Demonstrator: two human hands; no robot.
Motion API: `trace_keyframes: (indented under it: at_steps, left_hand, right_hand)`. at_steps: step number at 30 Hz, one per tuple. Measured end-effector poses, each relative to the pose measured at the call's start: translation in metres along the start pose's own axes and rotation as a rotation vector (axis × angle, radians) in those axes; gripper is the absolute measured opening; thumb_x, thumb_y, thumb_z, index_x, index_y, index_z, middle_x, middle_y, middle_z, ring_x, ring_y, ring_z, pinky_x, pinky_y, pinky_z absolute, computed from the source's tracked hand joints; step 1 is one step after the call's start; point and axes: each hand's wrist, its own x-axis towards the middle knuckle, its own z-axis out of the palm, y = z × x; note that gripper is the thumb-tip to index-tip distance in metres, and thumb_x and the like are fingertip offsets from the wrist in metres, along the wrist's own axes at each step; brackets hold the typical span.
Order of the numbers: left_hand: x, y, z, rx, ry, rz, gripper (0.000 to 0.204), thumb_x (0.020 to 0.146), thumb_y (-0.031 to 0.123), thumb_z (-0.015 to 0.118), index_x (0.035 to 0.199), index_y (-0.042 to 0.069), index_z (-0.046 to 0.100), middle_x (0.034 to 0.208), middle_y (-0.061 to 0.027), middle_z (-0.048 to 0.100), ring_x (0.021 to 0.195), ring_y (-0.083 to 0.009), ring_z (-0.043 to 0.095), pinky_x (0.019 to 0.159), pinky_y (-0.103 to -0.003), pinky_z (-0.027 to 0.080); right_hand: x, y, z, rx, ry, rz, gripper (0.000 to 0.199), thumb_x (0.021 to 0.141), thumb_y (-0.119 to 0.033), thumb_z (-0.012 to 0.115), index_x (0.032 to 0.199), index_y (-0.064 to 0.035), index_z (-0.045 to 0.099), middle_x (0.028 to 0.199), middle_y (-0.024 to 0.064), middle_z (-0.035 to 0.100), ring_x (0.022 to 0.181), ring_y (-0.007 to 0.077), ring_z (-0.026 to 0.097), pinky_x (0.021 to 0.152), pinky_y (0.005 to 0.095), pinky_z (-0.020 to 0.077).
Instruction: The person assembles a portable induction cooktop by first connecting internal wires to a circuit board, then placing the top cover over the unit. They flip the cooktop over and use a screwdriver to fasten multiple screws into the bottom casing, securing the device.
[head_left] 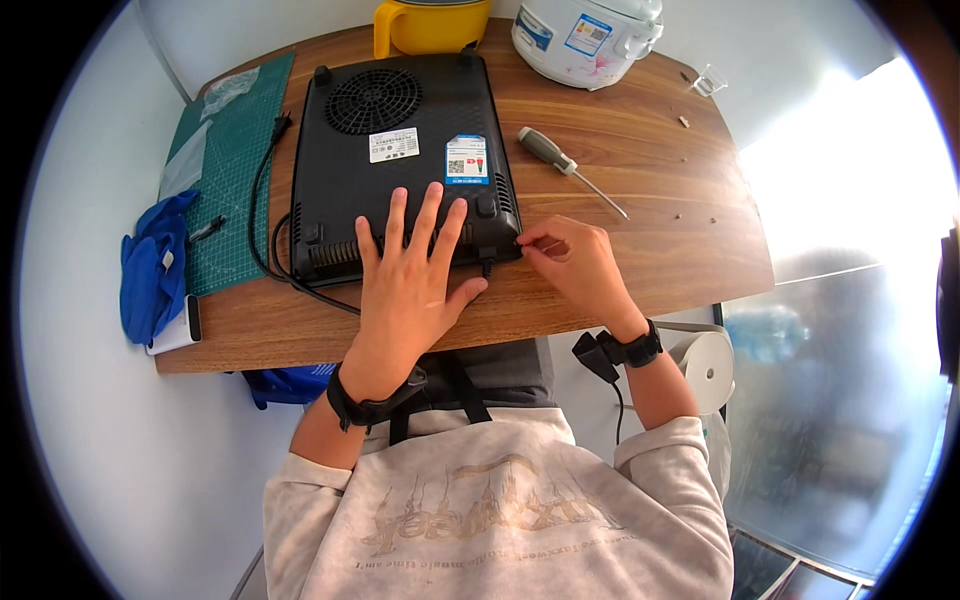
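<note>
On the table (660,180), hob (390,205) lies upturned under the open, flat-spread left hand (408,285); right hand (575,262) pinches at its near-right corner, hold unclear—easing the left palm could let a sideways push skid it.

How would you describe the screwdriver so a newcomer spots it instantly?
On the brown wooden table, find the big black appliance with its round grille facing up. The screwdriver lies just right of it, beyond the right hand; only it has a grey handle and thin metal shaft.
</note>
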Motion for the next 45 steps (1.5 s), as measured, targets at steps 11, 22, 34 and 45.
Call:
trace_keyframes:
  at_steps: [11, 22, 34, 45]
  left_hand:
    - [0.001, 0.002, -0.001, -0.005, 0.015, 0.003, 0.092, 0.083, 0.051, 0.078, 0.159, 0.019, 0.036, 0.166, -0.0115, 0.030, 0.152, -0.0425, 0.027, 0.113, -0.074, 0.026]
    - [0.002, 0.003, 0.000, 0.007, 0.002, -0.001, 0.088, 0.086, 0.053, 0.074, 0.159, 0.020, 0.037, 0.167, -0.0098, 0.027, 0.152, -0.0416, 0.025, 0.115, -0.073, 0.023]
    - [0.001, 0.005, -0.004, 0.047, -0.032, -0.012, 0.084, 0.091, 0.055, 0.067, 0.160, 0.022, 0.035, 0.169, -0.0072, 0.026, 0.154, -0.0400, 0.024, 0.117, -0.072, 0.020]
    - [0.000, 0.006, -0.004, 0.070, -0.058, -0.022, 0.083, 0.092, 0.053, 0.067, 0.161, 0.022, 0.033, 0.169, -0.0069, 0.025, 0.155, -0.0399, 0.022, 0.118, -0.073, 0.018]
  right_hand:
    - [-0.001, 0.007, 0.000, -0.129, -0.037, -0.088, 0.015, 0.089, 0.002, 0.067, 0.101, -0.0002, 0.074, 0.100, 0.0113, 0.073, 0.085, 0.0231, 0.073, 0.077, 0.0313, 0.0612]
    - [0.034, 0.008, -0.054, -0.368, 0.061, -0.072, 0.025, 0.090, -0.014, 0.067, 0.112, -0.0033, 0.071, 0.097, 0.0164, 0.075, 0.086, 0.0331, 0.073, 0.078, 0.0419, 0.0564]
    - [0.028, 0.039, -0.082, -0.457, 0.084, 0.033, 0.027, 0.091, -0.013, 0.064, 0.116, -0.0052, 0.070, 0.105, 0.0159, 0.073, 0.096, 0.0382, 0.069, 0.085, 0.0469, 0.0548]
    - [0.083, 0.054, -0.052, -0.654, 0.069, -0.155, 0.036, 0.091, -0.013, 0.065, 0.127, -0.0098, 0.067, 0.110, 0.0163, 0.072, 0.104, 0.0379, 0.067, 0.088, 0.0495, 0.0541]
